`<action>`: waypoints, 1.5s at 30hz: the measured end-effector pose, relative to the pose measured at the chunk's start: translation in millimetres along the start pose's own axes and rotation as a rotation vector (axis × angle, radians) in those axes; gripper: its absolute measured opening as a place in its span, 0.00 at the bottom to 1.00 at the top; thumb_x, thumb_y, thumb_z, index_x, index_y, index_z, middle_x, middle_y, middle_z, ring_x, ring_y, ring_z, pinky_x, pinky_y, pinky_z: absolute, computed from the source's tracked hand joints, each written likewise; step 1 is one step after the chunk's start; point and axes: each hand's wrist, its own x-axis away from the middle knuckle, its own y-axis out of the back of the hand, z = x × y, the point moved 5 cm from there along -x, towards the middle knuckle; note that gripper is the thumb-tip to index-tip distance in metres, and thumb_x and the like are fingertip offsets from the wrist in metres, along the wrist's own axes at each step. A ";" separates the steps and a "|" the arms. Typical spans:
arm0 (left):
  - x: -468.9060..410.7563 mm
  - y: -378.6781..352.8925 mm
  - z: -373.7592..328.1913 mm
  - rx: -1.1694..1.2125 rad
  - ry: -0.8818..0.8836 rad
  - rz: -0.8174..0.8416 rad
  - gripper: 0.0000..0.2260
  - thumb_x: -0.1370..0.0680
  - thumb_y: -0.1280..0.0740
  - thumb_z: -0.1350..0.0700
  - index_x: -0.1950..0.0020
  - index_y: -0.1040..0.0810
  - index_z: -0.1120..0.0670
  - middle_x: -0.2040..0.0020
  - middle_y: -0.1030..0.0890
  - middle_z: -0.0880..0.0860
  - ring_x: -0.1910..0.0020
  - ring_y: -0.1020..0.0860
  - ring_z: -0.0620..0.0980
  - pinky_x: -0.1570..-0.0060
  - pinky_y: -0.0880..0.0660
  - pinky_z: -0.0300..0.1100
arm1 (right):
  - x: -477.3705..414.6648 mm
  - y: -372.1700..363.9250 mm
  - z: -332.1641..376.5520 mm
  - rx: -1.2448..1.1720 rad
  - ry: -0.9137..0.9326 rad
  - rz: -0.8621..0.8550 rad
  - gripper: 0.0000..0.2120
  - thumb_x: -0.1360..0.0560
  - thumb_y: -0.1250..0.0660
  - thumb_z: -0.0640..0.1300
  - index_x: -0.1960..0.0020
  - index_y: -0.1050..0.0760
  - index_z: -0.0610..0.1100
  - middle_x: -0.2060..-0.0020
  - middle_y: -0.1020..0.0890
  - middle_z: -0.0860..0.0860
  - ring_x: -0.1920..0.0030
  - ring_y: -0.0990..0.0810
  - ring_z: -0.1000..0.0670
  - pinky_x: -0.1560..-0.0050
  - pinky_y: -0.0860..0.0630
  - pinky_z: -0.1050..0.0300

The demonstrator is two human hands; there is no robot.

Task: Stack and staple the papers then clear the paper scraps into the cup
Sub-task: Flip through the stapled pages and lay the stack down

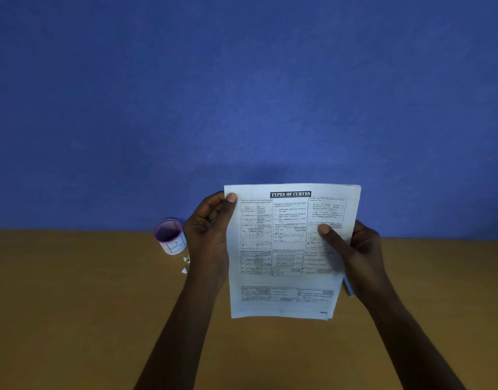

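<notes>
A stack of printed papers, headed "TYPES OF CURVES", is held upright above the table with its lower edge just over the surface. My left hand grips its left edge, thumb on the top left corner. My right hand grips the right edge, thumb lying across the print. A small white cup with a purple rim and inside stands on the table left of my left hand. Two or three white paper scraps lie just in front of the cup.
The brown wooden table runs up to a blue wall. A thin grey-blue object shows on the table behind the papers' right edge, mostly hidden.
</notes>
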 end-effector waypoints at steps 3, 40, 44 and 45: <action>2.3 -0.1 -0.4 -0.011 0.013 0.012 0.04 0.21 0.27 0.61 0.47 0.15 0.56 0.51 0.11 0.54 0.53 0.13 0.52 0.49 0.18 0.52 | 1.1 1.0 0.7 0.003 -0.002 -0.010 0.07 0.22 0.29 0.39 0.45 0.16 0.40 0.48 0.11 0.45 0.48 0.12 0.41 0.46 0.16 0.36; 72.9 -22.4 5.5 -0.414 -0.381 -0.042 0.07 0.18 0.30 0.58 0.45 0.13 0.58 0.50 0.11 0.48 0.49 0.13 0.45 0.55 0.20 0.35 | 57.9 -77.2 31.6 0.452 0.362 -0.121 0.19 0.20 0.30 0.50 0.31 0.25 0.45 0.32 0.23 0.51 0.30 0.23 0.50 0.37 0.19 0.52; 84.7 -34.1 5.5 -0.367 -0.396 0.040 0.07 0.20 0.30 0.60 0.45 0.13 0.57 0.54 0.11 0.44 0.54 0.14 0.41 0.56 0.19 0.35 | 58.6 -81.0 40.5 0.285 0.330 -0.095 0.19 0.19 0.35 0.52 0.31 0.24 0.45 0.33 0.22 0.51 0.30 0.22 0.48 0.38 0.19 0.48; 86.4 -35.5 6.3 -0.385 -0.395 0.077 0.08 0.20 0.30 0.60 0.43 0.14 0.58 0.53 0.12 0.43 0.53 0.14 0.41 0.54 0.19 0.36 | 58.4 -80.3 42.3 0.266 0.311 -0.085 0.19 0.18 0.36 0.52 0.31 0.24 0.45 0.34 0.20 0.52 0.32 0.21 0.49 0.38 0.19 0.49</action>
